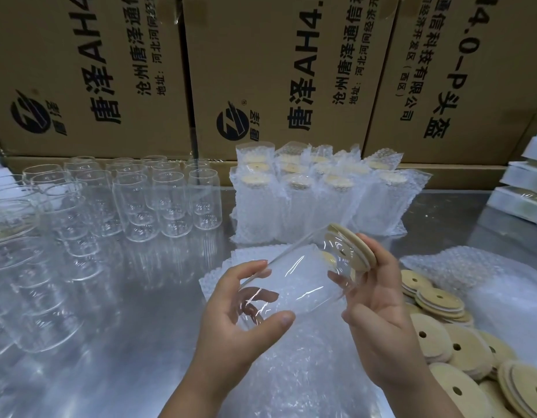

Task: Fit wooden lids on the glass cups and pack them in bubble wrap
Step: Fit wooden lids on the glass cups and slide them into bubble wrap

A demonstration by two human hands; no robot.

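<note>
Cups first: a crowd of empty cups [125, 200] stands upright in rows on the left side of the metal table [140, 297], none with lids. Cardboard boxes [276, 70] with black print wall off the back.

Moving toward the middle, the left hand [243, 315] is wrapped round the bottom end of one cup [297, 279], thumb on the near side and fingers curled over the far side. That cup is up in the air, tipped nearly onto its side, mouth pointing up and to the right. It hangs over a stack of flat bubble wrap [291, 372] lying on the table in front of the person.

Behind it, a bunch of wrapped cups [315, 194] stands packed together, wooden tops showing through the plastic.

A wooden lid [351, 248] sits on the held cup's mouth; can't tell if it's pushed fully home. The right hand [378, 303] grips that end, thumb on the glass just below the neck, fingers curled behind the lid's edge.

Further right, loose lids [460, 348] are heaped on the table, each with a small hole, beside more crumpled wrap [460, 267].
</note>
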